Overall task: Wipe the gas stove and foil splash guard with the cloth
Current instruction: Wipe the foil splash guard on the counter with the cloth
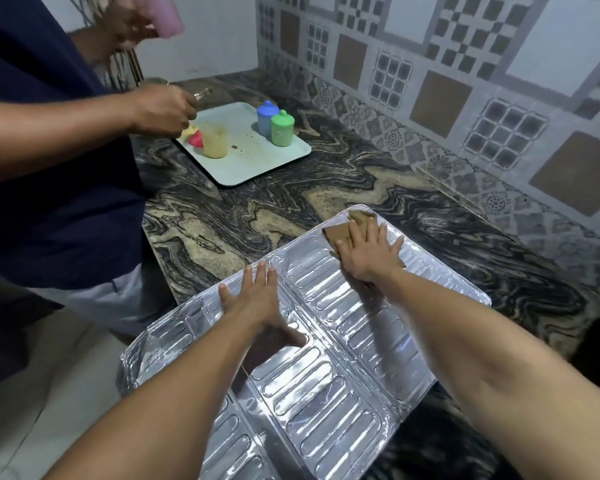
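One foil splash guard (326,358), one cloth (343,230), one tray (257,161), two lidded cups (267,117).

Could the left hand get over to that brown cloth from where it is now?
Probably yes. The left hand lies flat on the foil splash guard, and only bare foil lies between it and the cloth. The right hand presses on most of the cloth, so only its edges are free.
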